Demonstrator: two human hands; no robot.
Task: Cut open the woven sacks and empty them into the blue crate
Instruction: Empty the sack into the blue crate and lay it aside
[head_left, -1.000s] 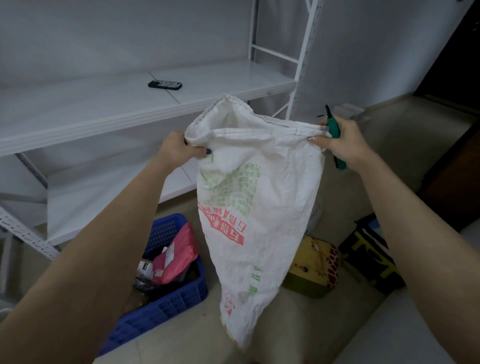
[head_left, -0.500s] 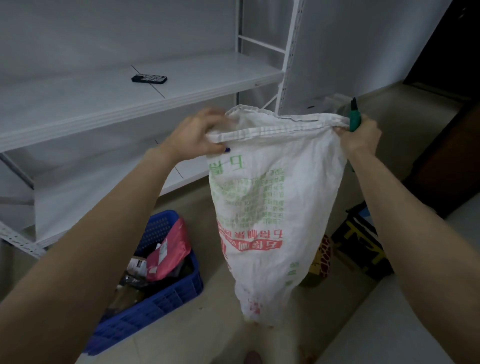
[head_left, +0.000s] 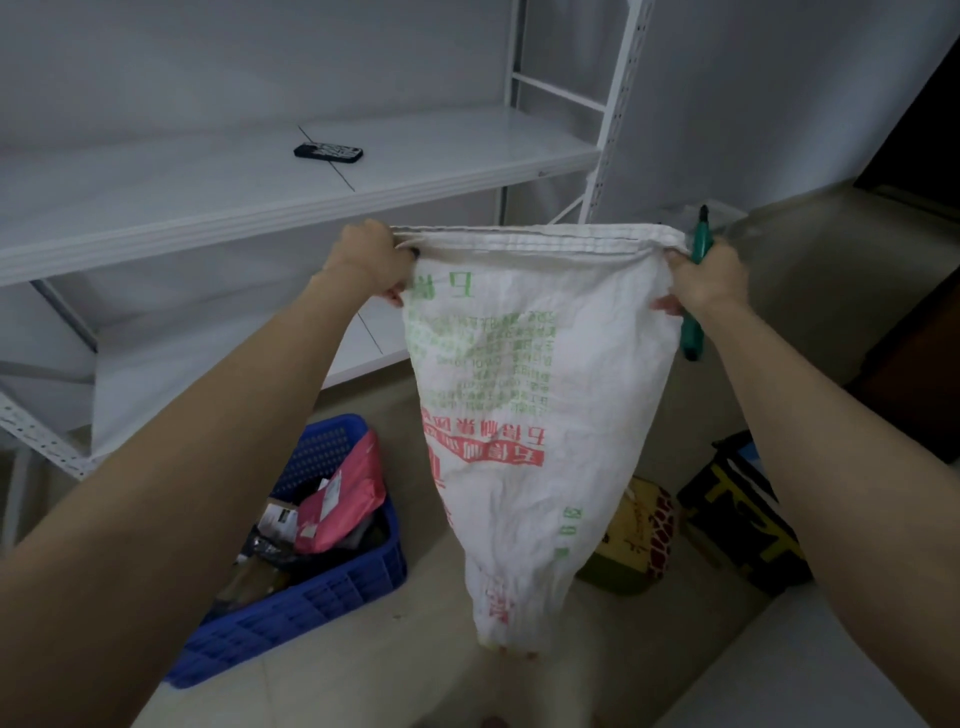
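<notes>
1. White shelves (head_left: 311, 187) fill the back wall from 9 to 12 o'clock. One dark flat gadget (head_left: 328, 152) lies on the upper shelf at 11 o'clock.
2. You have one blue crate (head_left: 311, 608) on the floor at 7 o'clock. It holds one pink parcel (head_left: 343, 504) on top of dark packets and small boxes, too jumbled to count.
3. One woven sack (head_left: 519, 415) hangs in the middle, just to the right of the crate and not over it. It looks limp, and its print is upside down.
4. Your left hand (head_left: 371, 260) grips the sack's stitched edge at 11 o'clock. Your right hand (head_left: 706, 278) grips the other corner at 1 o'clock and also holds one green cutter (head_left: 693, 332). Your two hands are wide apart.
5. One yellow box (head_left: 639, 535) sits on the floor at 5 o'clock, and one black and yellow bag (head_left: 737, 514) sits just beside it at 4 o'clock.
6. Half a second ago the stitched edge was bunched and sagging. Now it is pulled straight and flat, and your hands are further apart.
</notes>
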